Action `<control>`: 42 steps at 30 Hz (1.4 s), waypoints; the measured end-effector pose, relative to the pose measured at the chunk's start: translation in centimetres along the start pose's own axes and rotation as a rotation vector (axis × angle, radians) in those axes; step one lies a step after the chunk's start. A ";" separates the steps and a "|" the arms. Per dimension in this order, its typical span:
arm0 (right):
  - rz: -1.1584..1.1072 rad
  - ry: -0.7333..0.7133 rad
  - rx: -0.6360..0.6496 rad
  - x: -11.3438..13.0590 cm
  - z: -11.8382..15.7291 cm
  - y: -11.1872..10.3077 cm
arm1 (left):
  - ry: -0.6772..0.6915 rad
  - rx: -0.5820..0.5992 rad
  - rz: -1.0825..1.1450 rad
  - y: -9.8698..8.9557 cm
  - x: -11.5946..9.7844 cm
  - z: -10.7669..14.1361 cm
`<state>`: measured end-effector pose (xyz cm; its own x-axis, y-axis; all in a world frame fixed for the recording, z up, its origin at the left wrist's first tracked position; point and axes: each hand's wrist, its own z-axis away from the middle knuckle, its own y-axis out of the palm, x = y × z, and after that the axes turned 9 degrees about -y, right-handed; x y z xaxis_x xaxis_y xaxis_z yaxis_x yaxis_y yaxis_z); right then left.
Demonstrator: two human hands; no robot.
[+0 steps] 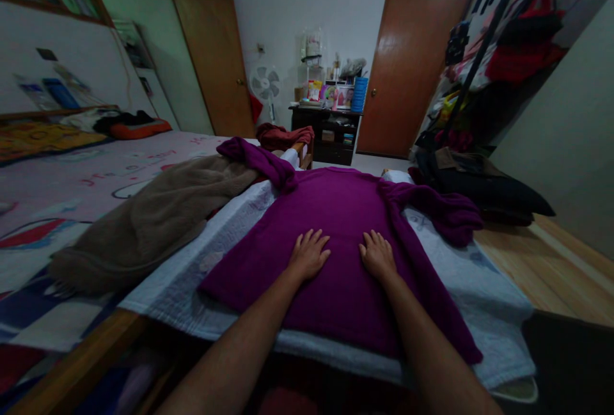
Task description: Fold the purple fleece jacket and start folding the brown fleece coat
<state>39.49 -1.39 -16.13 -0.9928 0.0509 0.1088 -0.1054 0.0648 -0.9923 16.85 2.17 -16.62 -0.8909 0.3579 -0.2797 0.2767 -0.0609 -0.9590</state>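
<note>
A purple long-sleeved top (336,300) lies spread out in front of me, its neckline at the far end and its hem towards me. My left hand (309,255) rests flat on the left middle of the cloth, fingers slightly apart. On the right middle, my right hand (377,254) also lies flat with its fingers extended. Neither hand grips anything. The left sleeve trails outwards at the far left, and the right one lies bunched to the right. Beneath the top is a light blue patterned cloth (484,313) covering the surface.
A brown fleecy garment (158,223) lies at left beside a bed with a pink patterned sheet (158,156). Dark folded clothing (480,178) is stacked at right. Further back are a reddish cloth (284,136), a white fan (265,84), a dark cabinet (330,158) and wooden doors (400,76).
</note>
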 end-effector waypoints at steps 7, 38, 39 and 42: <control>-0.137 -0.109 0.012 2.9 2.5 0.0 | 0.009 -0.069 -0.023 0.3 -0.5 0.4; -0.266 -0.303 -0.130 4.2 3.9 0.8 | 0.134 -0.016 0.020 -2.2 1.8 6.1; -0.268 -0.301 -0.131 4.2 3.9 0.7 | 0.118 -0.007 0.017 -2.1 1.7 6.9; -0.269 -0.297 -0.131 4.3 4.0 0.7 | 0.117 -0.008 0.030 -2.2 2.1 8.9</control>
<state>34.93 -5.14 -16.58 -0.9065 -0.2733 0.3219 -0.3735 0.1634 -0.9131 11.15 -5.21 -15.51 -0.8342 0.4621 -0.3010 0.3061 -0.0662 -0.9497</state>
